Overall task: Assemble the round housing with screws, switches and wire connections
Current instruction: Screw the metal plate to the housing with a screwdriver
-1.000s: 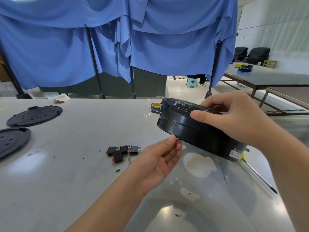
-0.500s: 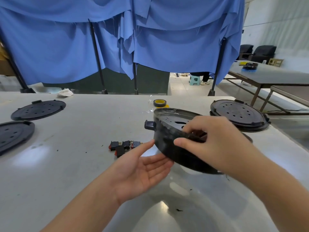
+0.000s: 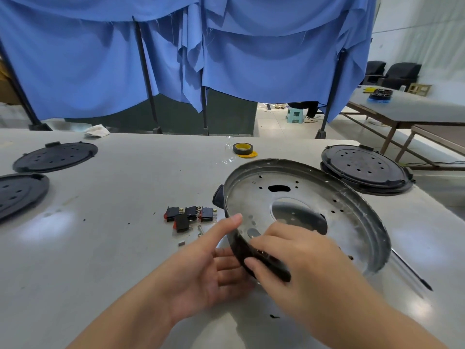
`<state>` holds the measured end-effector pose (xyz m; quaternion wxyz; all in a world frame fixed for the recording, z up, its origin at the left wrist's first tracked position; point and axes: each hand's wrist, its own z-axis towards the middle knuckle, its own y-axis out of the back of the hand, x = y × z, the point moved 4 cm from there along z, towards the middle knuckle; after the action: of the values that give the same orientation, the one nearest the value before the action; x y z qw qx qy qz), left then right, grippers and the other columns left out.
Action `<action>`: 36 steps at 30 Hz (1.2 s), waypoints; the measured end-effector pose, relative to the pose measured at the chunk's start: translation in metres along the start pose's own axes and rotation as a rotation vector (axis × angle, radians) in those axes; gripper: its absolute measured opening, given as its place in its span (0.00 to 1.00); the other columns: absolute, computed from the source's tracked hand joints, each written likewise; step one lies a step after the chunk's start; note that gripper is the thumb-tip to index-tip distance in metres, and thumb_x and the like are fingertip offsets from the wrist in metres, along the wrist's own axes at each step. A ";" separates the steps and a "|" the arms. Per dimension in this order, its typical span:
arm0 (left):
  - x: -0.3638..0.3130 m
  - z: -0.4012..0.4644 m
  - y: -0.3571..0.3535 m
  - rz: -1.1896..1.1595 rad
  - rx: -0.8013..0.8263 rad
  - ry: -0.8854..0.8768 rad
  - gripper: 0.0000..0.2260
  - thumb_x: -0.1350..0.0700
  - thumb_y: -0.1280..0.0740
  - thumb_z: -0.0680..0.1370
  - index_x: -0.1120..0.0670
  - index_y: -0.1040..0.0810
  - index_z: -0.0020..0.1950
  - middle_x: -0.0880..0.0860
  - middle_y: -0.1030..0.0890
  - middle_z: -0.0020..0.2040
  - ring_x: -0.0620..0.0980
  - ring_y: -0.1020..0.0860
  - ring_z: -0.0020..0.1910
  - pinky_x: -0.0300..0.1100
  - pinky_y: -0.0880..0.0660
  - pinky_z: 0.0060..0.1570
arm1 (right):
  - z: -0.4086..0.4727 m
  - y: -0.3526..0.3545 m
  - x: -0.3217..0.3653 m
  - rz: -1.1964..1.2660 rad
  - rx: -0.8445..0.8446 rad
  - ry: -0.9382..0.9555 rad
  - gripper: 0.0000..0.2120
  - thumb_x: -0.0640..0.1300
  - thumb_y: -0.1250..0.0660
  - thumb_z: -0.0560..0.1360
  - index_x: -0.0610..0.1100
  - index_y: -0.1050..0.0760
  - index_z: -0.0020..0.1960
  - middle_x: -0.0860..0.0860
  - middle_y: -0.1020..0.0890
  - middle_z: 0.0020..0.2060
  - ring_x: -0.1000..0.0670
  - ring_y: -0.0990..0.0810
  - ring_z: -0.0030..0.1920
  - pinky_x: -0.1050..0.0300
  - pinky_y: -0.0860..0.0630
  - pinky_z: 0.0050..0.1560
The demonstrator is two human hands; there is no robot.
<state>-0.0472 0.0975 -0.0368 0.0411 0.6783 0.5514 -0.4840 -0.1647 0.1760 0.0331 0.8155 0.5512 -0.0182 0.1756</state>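
The round housing [image 3: 314, 197] is a black ring with a shiny metal inner plate full of small holes and a large central opening. It is tilted, its open side facing me, near the table's middle right. My right hand [image 3: 294, 255] grips its near rim, fingers inside and thumb on the black outer wall. My left hand [image 3: 211, 263] lies palm up with straight fingers under and against that same rim. Several black rocker switches [image 3: 190, 215] with red ends lie in a cluster just left of the housing. A small screw [image 3: 200, 230] lies beside them.
A black perforated lid [image 3: 364, 170] sits at the right behind the housing; two more lids [image 3: 55, 156] [image 3: 17, 192] lie at the far left. A roll of dark tape [image 3: 242, 149] stands behind. A thin black rod [image 3: 412, 270] lies at the right. Blue curtains hang beyond the table's far edge.
The housing has come down from the air and been turned so its open metal inside faces me. My right hand shifted to the near rim; my left hand stays open beneath it.
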 end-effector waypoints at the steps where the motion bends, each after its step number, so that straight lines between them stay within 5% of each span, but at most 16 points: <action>1: 0.001 0.001 0.000 0.003 -0.014 0.004 0.33 0.42 0.24 0.61 0.64 0.22 0.56 0.61 0.17 0.44 0.57 0.17 0.40 0.48 0.18 0.42 | 0.000 -0.001 -0.001 0.010 0.038 -0.009 0.11 0.55 0.41 0.73 0.52 0.21 0.44 0.57 0.24 0.36 0.55 0.24 0.36 0.57 0.25 0.32; 6: 0.004 0.003 0.000 0.011 -0.037 0.010 0.41 0.41 0.25 0.61 0.66 0.26 0.65 0.65 0.20 0.60 0.62 0.21 0.61 0.52 0.22 0.57 | 0.005 0.005 -0.022 0.390 0.188 -0.116 0.11 0.50 0.35 0.75 0.56 0.21 0.56 0.61 0.21 0.46 0.60 0.22 0.51 0.62 0.26 0.54; 10: 0.005 0.002 0.000 0.008 -0.053 0.008 0.40 0.41 0.24 0.60 0.66 0.25 0.64 0.64 0.19 0.58 0.60 0.18 0.53 0.51 0.19 0.51 | 0.017 0.022 -0.034 0.760 0.300 -0.185 0.11 0.43 0.31 0.74 0.54 0.21 0.55 0.58 0.16 0.46 0.59 0.18 0.50 0.66 0.24 0.54; 14: 0.006 0.002 0.001 -0.006 -0.049 0.013 0.39 0.41 0.24 0.61 0.65 0.25 0.62 0.64 0.17 0.54 0.59 0.17 0.52 0.51 0.18 0.49 | 0.040 0.026 -0.044 0.739 0.270 -0.228 0.08 0.43 0.35 0.77 0.48 0.18 0.52 0.52 0.14 0.40 0.57 0.16 0.43 0.68 0.22 0.45; 19: 0.007 0.002 0.001 -0.022 -0.033 0.024 0.38 0.41 0.23 0.61 0.65 0.23 0.60 0.64 0.17 0.54 0.59 0.16 0.51 0.51 0.19 0.50 | 0.059 0.000 -0.039 0.580 0.322 -0.209 0.09 0.50 0.35 0.76 0.49 0.16 0.48 0.53 0.15 0.38 0.55 0.17 0.41 0.53 0.20 0.50; 26: 0.007 0.001 0.001 -0.017 -0.025 0.024 0.37 0.41 0.23 0.60 0.66 0.22 0.59 0.64 0.16 0.52 0.58 0.16 0.48 0.50 0.18 0.48 | 0.064 -0.006 -0.045 0.642 0.215 -0.184 0.06 0.39 0.32 0.75 0.45 0.17 0.47 0.53 0.15 0.38 0.57 0.16 0.40 0.66 0.21 0.46; 36: 0.006 0.000 0.000 -0.032 -0.027 0.026 0.36 0.42 0.23 0.61 0.66 0.23 0.58 0.63 0.16 0.48 0.58 0.15 0.45 0.48 0.17 0.43 | 0.063 -0.005 -0.044 0.508 0.185 -0.128 0.06 0.42 0.32 0.75 0.47 0.16 0.47 0.55 0.16 0.37 0.58 0.18 0.40 0.63 0.22 0.46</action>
<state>-0.0477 0.1019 -0.0414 0.0352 0.6751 0.5689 -0.4684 -0.1942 0.1049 0.0433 0.6886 0.6113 -0.1912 0.3400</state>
